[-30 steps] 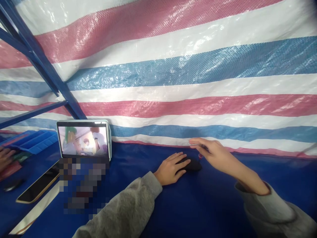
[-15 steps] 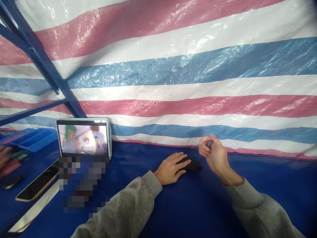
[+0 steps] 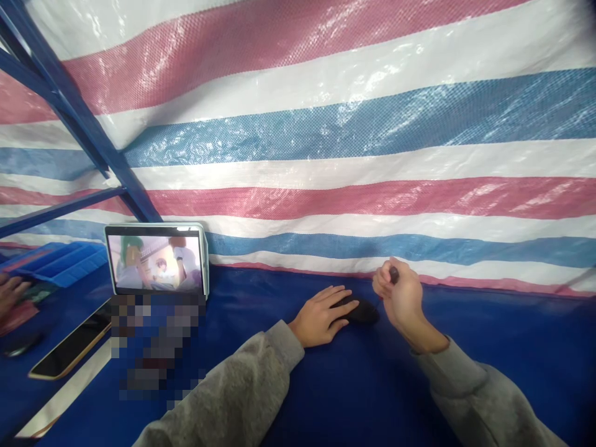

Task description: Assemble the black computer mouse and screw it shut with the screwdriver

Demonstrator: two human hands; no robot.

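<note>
Left hand: The person's left hand [image 3: 320, 315] is lying palm down, loosely open with its fingers spread, and is resting over the near end of a smooth black object [image 3: 367, 310].
Right hand: The right hand [image 3: 400, 295] is clenching into a fist around the dark handle of a slim tool [image 3: 394, 275]; the end of the handle is showing above the curled fingers.
Black object: It is lying on the blue counter [image 3: 344, 397], between the hands, partly hidden under the left fingers; its rounded end is pointing toward the right hand.
Tool: Its thin shaft is slanting down from the right fist toward the black object's edge; whether the tip is touching, one cannot tell.
Tablet: A tablet [image 3: 158, 261] in a pale case is standing well to the left of the left hand, showing a cartoon picture.
Phone: A phone [image 3: 69, 344] is lying in front of the tablet, beside a pixelated patch.
Far left: Another person's hand [image 3: 10, 295] is reaching in near a blue tray [image 3: 69, 264]; its grip is too blurred to tell.
Behind the hands: A striped sheet [image 3: 326, 136] is hanging.
</note>
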